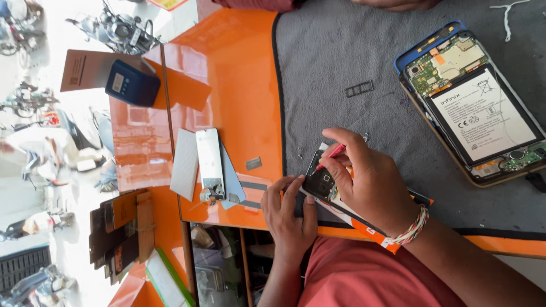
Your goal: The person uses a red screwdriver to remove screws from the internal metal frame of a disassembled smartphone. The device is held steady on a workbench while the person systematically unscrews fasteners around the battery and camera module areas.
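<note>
Two hands worked on one small phone (323, 185) at the near edge of the grey mat (341, 62). The left hand (290, 213) was closed around the lower end of the phone and pressed it against the mat, with the fingers bent over its edge. The right hand (369, 182) was closed narrow around a thin red tool (333, 153), and the tip touched the open back of the phone near the camera part. I judged that the step needed a light pressure and a firm left grip, because a slip of the tip could scratch the small parts inside. Some tiny screws (300, 153) seemed to lie just beside the phone, so the hands had to move with care not to push them away.

Well apart, at the far right of the mat, a second opened phone (472, 102) lay in a blue frame, and its battery carried a white rectangular label with black print. On the orange surface (239, 68) lay a brown flat card (79, 68) with dark print, touching a dark blue box (132, 83) with a small pale label. Near them lay a white phone panel (210, 159) and a small grey tag (253, 163).
</note>
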